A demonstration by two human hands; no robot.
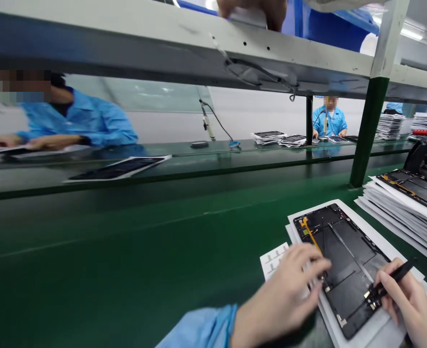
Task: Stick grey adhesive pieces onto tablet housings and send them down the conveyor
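A black tablet back panel [344, 263] with an orange flex cable lies on a white sheet on the green bench. My left hand [284, 295], in a blue sleeve, rests on the panel's left edge with fingers stretched out, pressing it down. My right hand [407, 302] pinches black tweezers [392, 280], whose tip touches the panel's lower right part. A small white label sheet [273, 258] lies just left of the panel, partly under my left hand.
A stack of similar panels on white sheets [409, 203] sits at the right. A green post [367, 130] holds a grey shelf overhead. A tablet [121, 167] lies on the conveyor. Co-workers in blue sit across at left [79, 121] and far right [331, 121].
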